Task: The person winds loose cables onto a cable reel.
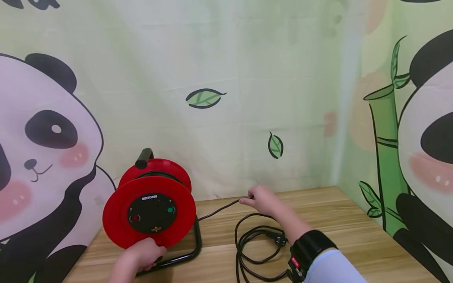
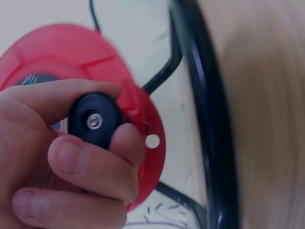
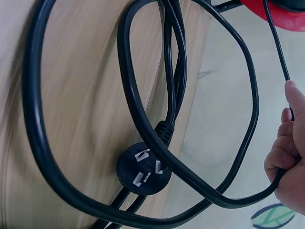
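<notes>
A red cable reel (image 1: 116, 220) with a black centre panel and a top handle stands on a black tube frame (image 1: 198, 236) at the left of the table. My left hand (image 1: 144, 251) is at the lower front of its disc. Seen from the left wrist, the fingers curl round a round black crank knob (image 2: 94, 120) on that disc. My right hand (image 1: 263, 202) grips the black cable (image 1: 223, 207), which runs fairly straight from the reel. Past the right fist, the cable hangs in loops, and a plug (image 3: 144, 168) with flat metal pins lies among them.
Loose cable coils (image 1: 240, 247) lie on the wooden table (image 1: 318, 208) below the right forearm. A printed cloth backdrop (image 1: 247, 98) with pandas, leaves and bamboo rises behind the table and at its sides. A black band (image 1: 311, 249) wraps the right wrist.
</notes>
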Available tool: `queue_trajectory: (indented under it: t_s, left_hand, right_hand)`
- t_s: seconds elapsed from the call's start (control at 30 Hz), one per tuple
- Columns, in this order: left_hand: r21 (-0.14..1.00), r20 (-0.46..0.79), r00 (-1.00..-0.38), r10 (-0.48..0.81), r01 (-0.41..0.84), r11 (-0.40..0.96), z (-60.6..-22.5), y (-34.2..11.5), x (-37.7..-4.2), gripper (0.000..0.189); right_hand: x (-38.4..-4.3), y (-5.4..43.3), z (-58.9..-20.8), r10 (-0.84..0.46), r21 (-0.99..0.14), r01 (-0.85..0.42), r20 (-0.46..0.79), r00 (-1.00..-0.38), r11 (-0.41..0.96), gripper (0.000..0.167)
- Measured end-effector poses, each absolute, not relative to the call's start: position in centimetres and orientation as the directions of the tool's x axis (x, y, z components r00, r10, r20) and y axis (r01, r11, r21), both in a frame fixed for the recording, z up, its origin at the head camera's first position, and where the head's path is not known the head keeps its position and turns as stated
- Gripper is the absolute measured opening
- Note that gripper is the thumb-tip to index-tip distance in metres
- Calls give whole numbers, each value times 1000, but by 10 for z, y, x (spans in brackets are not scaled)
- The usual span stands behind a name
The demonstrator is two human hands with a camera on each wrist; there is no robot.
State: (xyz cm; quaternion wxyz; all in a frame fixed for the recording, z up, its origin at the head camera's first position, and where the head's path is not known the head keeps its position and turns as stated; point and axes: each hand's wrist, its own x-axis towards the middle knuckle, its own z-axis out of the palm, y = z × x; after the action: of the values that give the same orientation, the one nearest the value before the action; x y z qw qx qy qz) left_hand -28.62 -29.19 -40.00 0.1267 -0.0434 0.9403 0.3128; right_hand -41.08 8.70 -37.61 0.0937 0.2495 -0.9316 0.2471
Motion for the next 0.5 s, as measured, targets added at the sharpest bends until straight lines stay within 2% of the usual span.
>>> queue_trajectory:
  t_s: [0.27, 0.5]
  left_hand:
    - [617, -335, -942, -24, -239, 750, -390, -320, -283, 22]
    - [625, -330, -943, -42, -252, 739, -384, -339, -273, 30]
  right_hand:
    - [-408, 67, -378, -449, -437, -525, 274, -851, 730, 37]
    - [-405, 49, -379, -492, -432, -565, 279, -825, 703, 33]
